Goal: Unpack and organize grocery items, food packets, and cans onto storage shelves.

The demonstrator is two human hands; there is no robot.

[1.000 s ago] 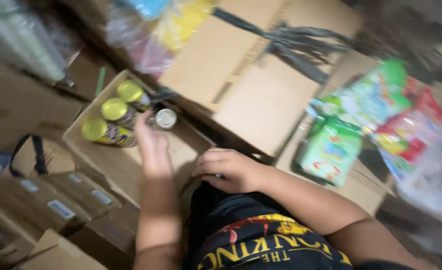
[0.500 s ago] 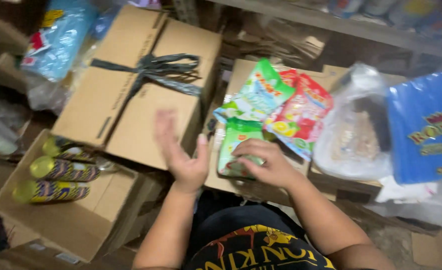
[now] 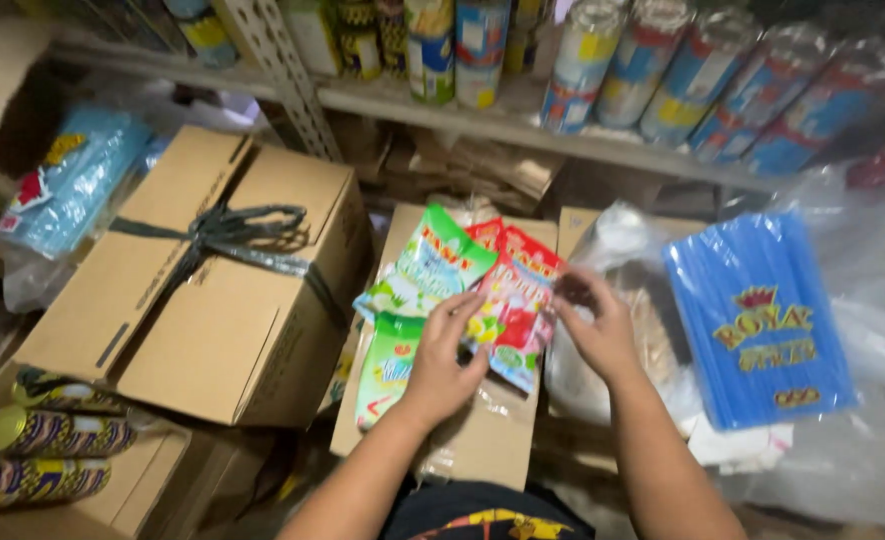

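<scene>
Several flat snack packets lie fanned on a cardboard box (image 3: 483,445) in front of me: green ones (image 3: 428,262) and red ones (image 3: 523,290). My left hand (image 3: 448,360) rests on them, fingertips on a green packet (image 3: 388,365) and the edge of a red one. My right hand (image 3: 593,325) hovers at the red packets' right edge, fingers curled and touching them, above a clear plastic bag (image 3: 613,240). Neither hand has a packet lifted.
A large cardboard box tied with dark strap (image 3: 213,270) stands at left. An open box of yellow-lidded cans (image 3: 33,450) sits at lower left. A blue packet of straws (image 3: 758,320) lies at right. A shelf (image 3: 523,125) with tins and foil-wrapped rolls runs above.
The view swung from the can box rightward to the packets. My left hand left the cans and came onto the packets; my right hand moved to their right edge.
</scene>
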